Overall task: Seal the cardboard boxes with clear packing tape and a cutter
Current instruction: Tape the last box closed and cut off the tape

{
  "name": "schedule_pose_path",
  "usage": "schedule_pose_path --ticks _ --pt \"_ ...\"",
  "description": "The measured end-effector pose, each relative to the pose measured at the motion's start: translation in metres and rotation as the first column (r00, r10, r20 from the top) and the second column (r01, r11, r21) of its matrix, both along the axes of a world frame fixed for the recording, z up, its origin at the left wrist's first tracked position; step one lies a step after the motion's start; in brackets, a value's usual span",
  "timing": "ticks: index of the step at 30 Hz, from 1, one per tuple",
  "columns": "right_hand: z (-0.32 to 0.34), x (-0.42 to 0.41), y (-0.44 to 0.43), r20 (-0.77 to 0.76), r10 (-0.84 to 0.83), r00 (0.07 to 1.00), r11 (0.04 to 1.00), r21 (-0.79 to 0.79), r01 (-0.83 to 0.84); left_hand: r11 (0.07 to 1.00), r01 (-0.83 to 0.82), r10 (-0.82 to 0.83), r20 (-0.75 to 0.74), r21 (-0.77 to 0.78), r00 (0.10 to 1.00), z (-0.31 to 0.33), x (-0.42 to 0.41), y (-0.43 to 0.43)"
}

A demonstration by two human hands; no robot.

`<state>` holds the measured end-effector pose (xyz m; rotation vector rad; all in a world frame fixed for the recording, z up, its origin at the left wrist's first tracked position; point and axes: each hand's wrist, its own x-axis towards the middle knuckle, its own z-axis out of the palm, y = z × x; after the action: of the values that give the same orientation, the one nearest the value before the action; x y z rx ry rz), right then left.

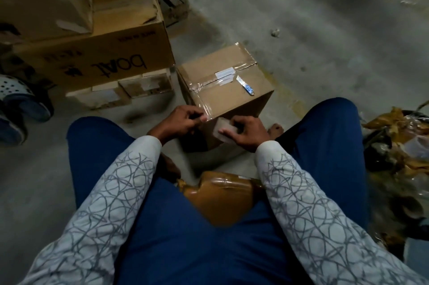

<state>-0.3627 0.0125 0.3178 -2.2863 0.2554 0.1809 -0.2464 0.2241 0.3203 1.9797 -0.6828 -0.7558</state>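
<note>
We see the left hand [183, 121] with its fingers curled tight, thumb and forefinger pinching the clear tape strip [204, 112] at the near top edge of the small brown cardboard box [222, 94]. The right hand [247, 131] grips the whitish roll of clear packing tape [224, 130], fingers bent round it, and holds it against the box's near side face. The box sits on the grey concrete floor [325, 29], between the person's knees in blue trousers. Clear tape already runs along its top seam, over two white labels [224, 74] whose text is unreadable.

A cutter with a blue patterned handle and silver blade [246, 87] lies loose on the box top, right of the seam. A brown tape-wrapped parcel [222, 196] rests in the lap. A heap of crumpled brown wrapping [399, 141] lies at the right. Stacked cartons stand far left; the large brown carton [99, 52] reads "boat", upside down to us. Its smaller print is blurred.
</note>
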Motion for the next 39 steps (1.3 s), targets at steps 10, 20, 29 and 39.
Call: schedule_pose_path --ticks 10,20,29,39 --pt "0.019 -0.033 -0.015 0.001 -0.088 0.996 0.987 -0.134 0.087 0.998 -0.069 0.07 0.065 -0.01 0.995 0.029 0.032 0.039" --pt "0.043 -0.03 -0.084 -0.114 -0.165 0.98 0.986 -0.059 0.159 0.992 -0.032 0.011 0.163 0.124 0.987 0.059 0.12 -0.008" --pt "0.045 -0.005 -0.186 -0.136 -0.234 0.963 0.964 -0.159 0.212 0.931 0.182 -0.125 -0.193 0.315 0.973 0.038 0.184 -0.146" --pt "-0.022 0.06 -0.204 -0.061 -0.324 0.944 0.928 -0.214 0.305 0.691 0.14 -0.555 0.397 0.709 0.731 -0.004 0.261 -0.263"
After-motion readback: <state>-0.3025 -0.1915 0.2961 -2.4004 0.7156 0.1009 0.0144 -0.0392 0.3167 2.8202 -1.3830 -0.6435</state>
